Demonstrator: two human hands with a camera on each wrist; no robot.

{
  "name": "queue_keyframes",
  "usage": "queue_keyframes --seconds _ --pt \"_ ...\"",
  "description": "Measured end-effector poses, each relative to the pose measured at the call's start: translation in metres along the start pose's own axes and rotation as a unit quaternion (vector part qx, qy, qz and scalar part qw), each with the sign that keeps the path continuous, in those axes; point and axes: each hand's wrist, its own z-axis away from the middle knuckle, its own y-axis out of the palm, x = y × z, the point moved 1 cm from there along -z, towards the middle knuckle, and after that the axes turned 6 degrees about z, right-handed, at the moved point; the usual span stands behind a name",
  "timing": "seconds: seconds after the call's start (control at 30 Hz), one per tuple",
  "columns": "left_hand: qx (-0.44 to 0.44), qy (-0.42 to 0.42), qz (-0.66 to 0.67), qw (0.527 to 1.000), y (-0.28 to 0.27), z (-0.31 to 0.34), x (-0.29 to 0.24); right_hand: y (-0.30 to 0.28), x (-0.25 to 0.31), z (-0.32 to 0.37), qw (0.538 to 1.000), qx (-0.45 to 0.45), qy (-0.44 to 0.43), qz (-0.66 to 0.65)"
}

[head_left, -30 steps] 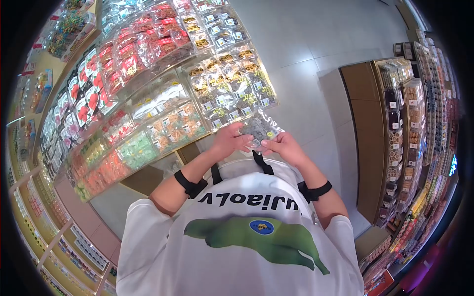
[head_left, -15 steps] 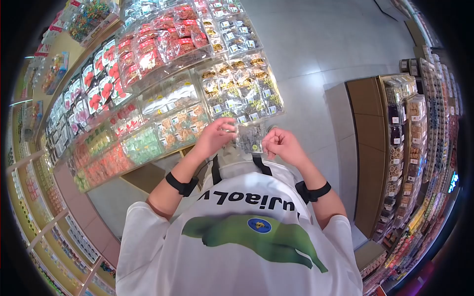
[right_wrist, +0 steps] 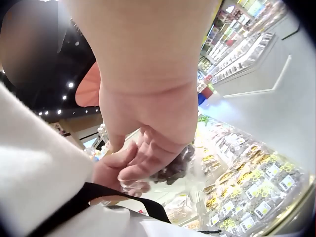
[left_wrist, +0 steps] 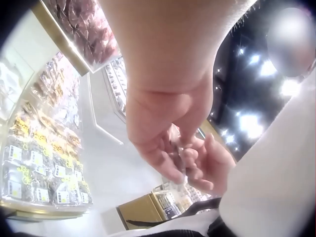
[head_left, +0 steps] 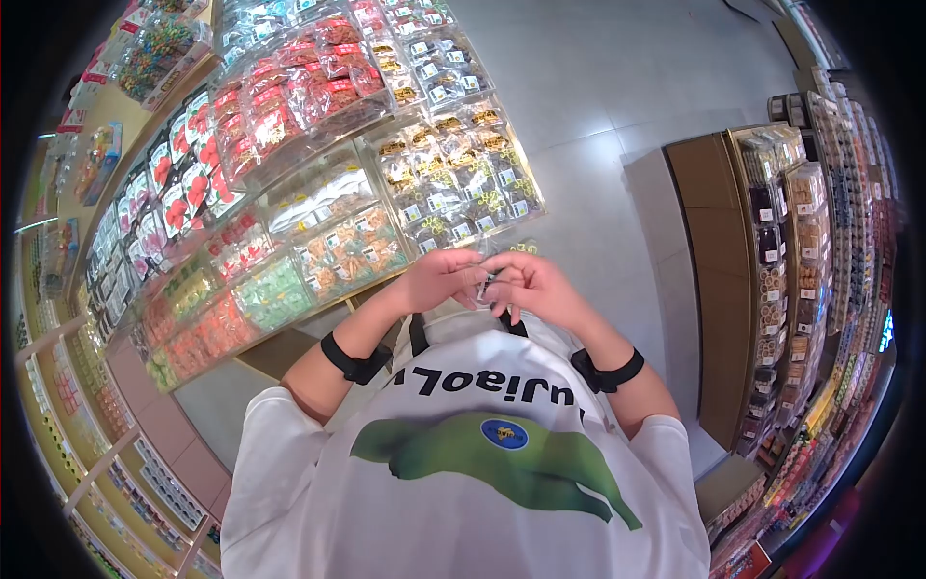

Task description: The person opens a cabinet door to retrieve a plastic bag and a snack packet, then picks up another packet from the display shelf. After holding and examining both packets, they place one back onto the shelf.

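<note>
A clear plastic bag (right_wrist: 177, 168) of dark pieces, perhaps dried fruit, is held in front of the apron. My left hand (head_left: 442, 280) pinches it from the left, its fingertips curled at the bag's edge. From the other side my right hand (head_left: 542, 289) grips it with bent fingers. The two hands nearly meet and cover most of the bag in the head view. Past the right wrist, the right wrist view shows the dark contents bulging beside the fingers.
A tiered display (head_left: 473, 174) of similar packets with yellow-green print stands ahead, beside bins of green sweets (head_left: 275, 289) and red packets (head_left: 280, 87). Grey floor (head_left: 588, 183) lies beyond. On the right runs a brown-sided shelf (head_left: 709, 212) with stacked boxes.
The bag was first held flat with its face showing; half a second ago the hands were spread apart at its sides. Now they have come together over it and hide most of it.
</note>
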Motion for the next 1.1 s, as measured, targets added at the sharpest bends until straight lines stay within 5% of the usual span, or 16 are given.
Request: queue_keyframes --seconds 0.17,0.23,0.33,0.43,0.6,0.77,1.1 --pt "-0.006 0.020 0.013 1.000 -0.013 0.001 0.005 -0.044 -0.032 0.002 0.992 -0.073 -0.026 -0.099" --pt "-0.016 0.018 0.038 0.999 -0.011 0.004 0.000 -0.048 -0.036 0.002 0.981 -0.177 -0.062 0.042" --pt "-0.014 0.024 0.062 0.998 -0.015 0.001 0.004 -0.041 -0.033 0.005 0.993 -0.084 0.035 0.080" --pt "-0.013 0.024 0.055 0.998 -0.017 -0.003 0.012 -0.036 -0.035 0.005 0.997 -0.058 0.028 0.035" --pt "-0.012 0.024 0.058 0.998 -0.014 -0.008 0.016 -0.041 -0.038 0.006 0.997 -0.063 0.015 0.043" --pt "-0.115 0.013 0.088 0.989 -0.010 -0.012 0.013 -0.044 -0.037 0.005 0.996 -0.087 -0.004 0.031" --pt "-0.105 0.032 0.039 0.993 -0.015 -0.015 0.009 -0.047 -0.041 0.002 0.997 -0.073 0.008 0.012"
